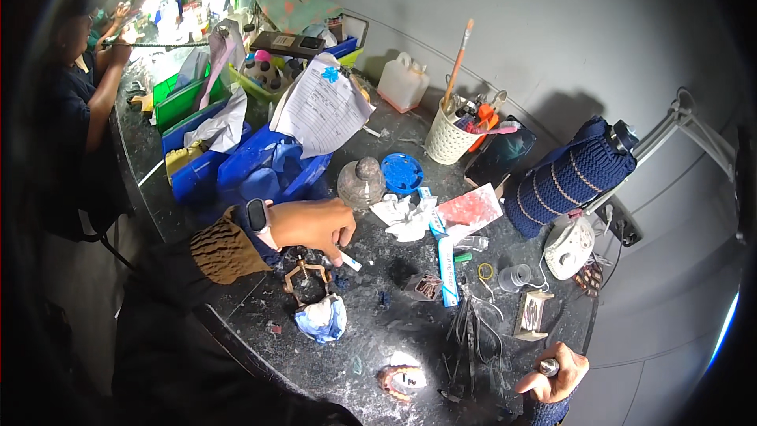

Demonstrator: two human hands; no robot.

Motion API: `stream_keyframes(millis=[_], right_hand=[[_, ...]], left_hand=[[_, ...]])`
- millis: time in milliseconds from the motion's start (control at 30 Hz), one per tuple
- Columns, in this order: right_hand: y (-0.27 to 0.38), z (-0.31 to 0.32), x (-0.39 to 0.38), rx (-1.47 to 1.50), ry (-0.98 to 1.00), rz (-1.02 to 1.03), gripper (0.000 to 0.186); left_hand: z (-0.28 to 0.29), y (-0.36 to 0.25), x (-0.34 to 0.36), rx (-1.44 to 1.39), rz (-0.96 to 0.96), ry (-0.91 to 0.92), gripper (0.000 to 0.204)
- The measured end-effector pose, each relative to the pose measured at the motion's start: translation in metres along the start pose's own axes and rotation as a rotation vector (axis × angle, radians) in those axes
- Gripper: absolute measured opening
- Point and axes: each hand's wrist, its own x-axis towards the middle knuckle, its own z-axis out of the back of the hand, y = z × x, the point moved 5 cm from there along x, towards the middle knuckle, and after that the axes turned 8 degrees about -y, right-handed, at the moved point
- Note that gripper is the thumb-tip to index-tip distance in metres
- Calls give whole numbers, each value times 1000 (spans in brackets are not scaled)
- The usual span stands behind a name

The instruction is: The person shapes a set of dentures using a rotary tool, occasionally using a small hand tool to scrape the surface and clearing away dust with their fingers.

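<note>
My left hand (311, 229), with a watch at the wrist, reaches over the bench and is closed on a small white-and-blue strip (349, 260). Just below it is a brass-coloured dental articulator (303, 274), beside a white-and-blue plaster model (322, 319). At the lower right, my right hand (558, 379) is closed around a tool whose round metal end (550, 365) shows above the fingers; the rest is hidden. Between the hands, near the front edge, a set of model teeth (400, 383) lies under bright light.
Several thin metal instruments (473, 323) lie left of the right hand. Beyond are a long white-and-blue box (448, 272), crumpled tissue (406, 217), a white control unit (569, 246) and a knit-covered bottle (572, 177). Blue bins (260, 166) stand at left; another person (79, 110) sits beyond.
</note>
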Motion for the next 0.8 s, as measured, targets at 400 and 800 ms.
stream_keyframes(millis=[400,800], right_hand=[[21,-5,12,341,37,-124,25],[44,-8,13,598,196,-215,21]], left_hand=[[32,-136,6,1,-402,-321,12],[-25,-220,-9,59,-804,-571,17]])
